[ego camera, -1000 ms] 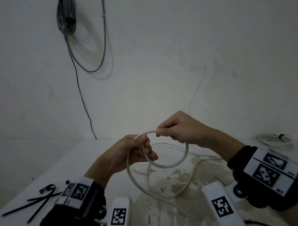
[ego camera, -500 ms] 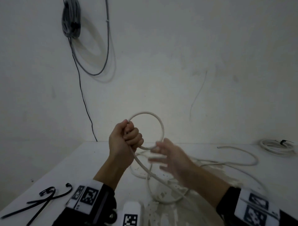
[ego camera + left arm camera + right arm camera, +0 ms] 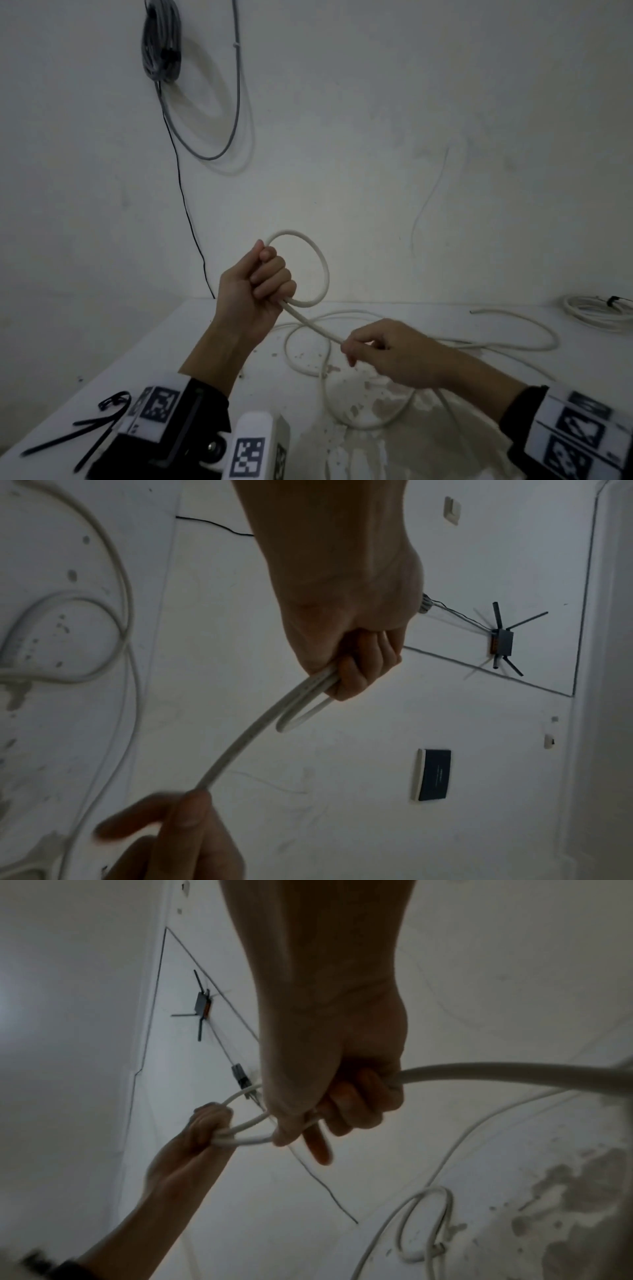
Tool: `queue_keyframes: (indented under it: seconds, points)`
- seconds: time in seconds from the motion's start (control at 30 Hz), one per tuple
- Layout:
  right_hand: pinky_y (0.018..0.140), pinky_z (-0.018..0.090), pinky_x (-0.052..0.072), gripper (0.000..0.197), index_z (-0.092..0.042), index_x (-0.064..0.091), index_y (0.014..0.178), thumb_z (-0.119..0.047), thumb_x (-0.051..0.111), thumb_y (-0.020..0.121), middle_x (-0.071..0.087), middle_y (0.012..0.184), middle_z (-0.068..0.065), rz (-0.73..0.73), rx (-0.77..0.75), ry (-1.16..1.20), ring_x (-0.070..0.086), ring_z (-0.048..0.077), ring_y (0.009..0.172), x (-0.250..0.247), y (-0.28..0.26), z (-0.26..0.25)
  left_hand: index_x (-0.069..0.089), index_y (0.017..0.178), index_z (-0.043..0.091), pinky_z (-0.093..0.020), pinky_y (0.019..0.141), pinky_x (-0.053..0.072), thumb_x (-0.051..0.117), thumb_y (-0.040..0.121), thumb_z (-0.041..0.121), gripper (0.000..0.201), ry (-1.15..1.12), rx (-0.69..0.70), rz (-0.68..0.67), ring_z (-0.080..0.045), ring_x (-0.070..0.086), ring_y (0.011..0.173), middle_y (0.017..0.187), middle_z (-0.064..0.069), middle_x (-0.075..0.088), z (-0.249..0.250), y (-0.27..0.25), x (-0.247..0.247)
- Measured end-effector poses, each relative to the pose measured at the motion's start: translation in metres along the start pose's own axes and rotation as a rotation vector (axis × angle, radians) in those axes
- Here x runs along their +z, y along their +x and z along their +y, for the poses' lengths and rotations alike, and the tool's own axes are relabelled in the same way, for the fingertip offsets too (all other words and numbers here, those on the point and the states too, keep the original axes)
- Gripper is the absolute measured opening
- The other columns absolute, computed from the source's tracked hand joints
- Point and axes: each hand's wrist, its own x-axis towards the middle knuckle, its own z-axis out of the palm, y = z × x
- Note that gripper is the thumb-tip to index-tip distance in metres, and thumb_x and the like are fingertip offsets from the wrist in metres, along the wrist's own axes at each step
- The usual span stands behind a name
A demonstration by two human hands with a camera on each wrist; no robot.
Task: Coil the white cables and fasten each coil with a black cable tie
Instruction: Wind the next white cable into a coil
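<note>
My left hand [image 3: 263, 281] is raised above the table and grips a white cable [image 3: 322, 267] in its fist, with one round loop standing up to the right of the knuckles. From the fist the cable [image 3: 260, 729] slants down to my right hand [image 3: 356, 346], whose fingers curl round it lower and to the right. In the right wrist view the cable [image 3: 496, 1074] leaves the right hand [image 3: 329, 1115] sideways. The rest lies in loose curves on the white table [image 3: 171, 346]. Several black cable ties [image 3: 85, 428] lie at the near left.
A coiled white cable with a black tie [image 3: 596, 308] rests at the table's far right. A grey cable bundle [image 3: 161, 41] hangs on the wall at upper left, a thin black wire [image 3: 185, 205] running down from it. The tabletop's paint is chipped near the front.
My right hand let go of the top of the loop, dropped down and right, and took hold of the cable below the left fist. The left hand rose, the loop now upright.
</note>
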Motion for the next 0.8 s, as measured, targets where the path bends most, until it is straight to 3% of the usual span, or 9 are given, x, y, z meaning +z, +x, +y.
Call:
queue_keyframes:
  seconds: [0.07,0.13,0.2,0.27,0.37,0.43,0.57,0.67,0.8]
  points:
    - [0.048,0.019,0.032,0.059,-0.019,0.048,0.05,-0.074,0.047,0.071,0.039,0.034,-0.009,0.07,0.126,-0.127,0.032,0.003,0.033,-0.012,0.004,0.008,0.046,0.056,0.017,-0.016,0.034,0.019,0.043,0.085,0.027,0.031,0.013,-0.023,-0.023,-0.008,0.009,0.036,0.038,0.009,0.025,0.003,0.0,0.0]
    - [0.046,0.023,0.028,0.066,-0.019,0.032,0.045,-0.083,0.047,0.055,0.032,0.037,-0.008,0.183,0.267,-0.18,0.027,0.006,0.03,-0.027,0.008,0.014,0.047,0.053,0.018,-0.016,0.034,0.015,0.041,0.085,0.028,0.034,0.118,-0.059,-0.056,-0.007,0.006,0.039,0.043,0.009,0.014,0.004,-0.001,0.004]
    - [0.042,0.02,0.026,0.066,-0.018,0.03,0.045,-0.075,0.058,0.061,0.032,0.038,-0.004,0.26,0.343,-0.121,0.029,0.008,0.031,-0.041,0.014,0.013,0.047,0.053,0.018,-0.017,0.035,0.015,0.04,0.085,0.029,0.035,0.306,-0.094,-0.109,-0.006,0.007,0.038,0.048,0.009,0.011,0.002,-0.002,0.008]
    - [0.042,0.021,0.028,0.056,-0.016,0.036,0.05,-0.055,0.069,0.073,0.038,0.038,0.0,0.295,0.407,0.164,0.037,0.014,0.038,-0.055,0.022,0.009,0.045,0.057,0.016,-0.017,0.037,0.017,0.04,0.088,0.029,0.034,0.535,-0.095,-0.193,-0.003,0.014,0.035,0.046,0.011,0.019,-0.003,-0.003,0.01]
    - [0.05,0.023,0.031,0.033,-0.011,0.044,0.065,-0.025,0.052,0.094,0.037,0.039,-0.002,0.22,0.513,0.836,0.042,0.012,0.034,-0.075,0.027,0.0,0.037,0.067,0.012,-0.016,0.04,0.018,0.039,0.094,0.029,0.032,0.864,-0.025,-0.271,-0.003,0.02,0.039,0.047,0.011,0.027,-0.009,-0.002,0.01]
    - [0.055,0.027,0.034,0.024,-0.002,0.048,0.075,-0.009,0.035,0.094,0.039,0.049,0.003,0.176,0.489,1.139,0.048,0.015,0.034,-0.086,0.024,-0.013,0.038,0.068,0.011,-0.016,0.042,0.021,0.035,0.096,0.026,0.032,1.042,0.034,-0.25,-0.004,0.022,0.042,0.048,0.012,0.03,-0.012,-0.002,0.007]
    - [0.064,0.035,0.055,0.024,0.007,0.051,0.092,0.01,0.027,0.088,0.053,0.073,0.014,0.198,0.274,1.278,0.064,0.024,0.051,-0.081,0.024,-0.038,0.04,0.064,0.014,-0.019,0.048,0.031,0.034,0.1,0.024,0.037,1.31,0.145,-0.202,-0.003,0.033,0.046,0.048,0.013,0.043,-0.022,0.001,0.001]
    - [0.076,0.037,0.057,0.022,0.005,0.058,0.088,0.01,0.036,0.091,0.061,0.08,0.01,0.161,0.105,1.177,0.069,0.023,0.075,-0.063,0.024,-0.051,0.043,0.067,0.015,-0.019,0.05,0.032,0.033,0.1,0.025,0.036,1.325,0.174,-0.143,-0.001,0.035,0.046,0.055,0.011,0.045,-0.03,0.004,0.0]
    - [0.082,0.04,0.057,0.021,-0.006,0.068,0.104,0.0,0.057,0.087,0.067,0.092,0.012,0.152,0.015,0.873,0.066,0.021,0.089,-0.043,0.021,-0.063,0.048,0.08,0.013,-0.013,0.048,0.033,0.026,0.101,0.029,0.035,1.195,0.214,-0.107,0.0,0.037,0.047,0.062,0.009,0.046,-0.037,0.006,0.006]
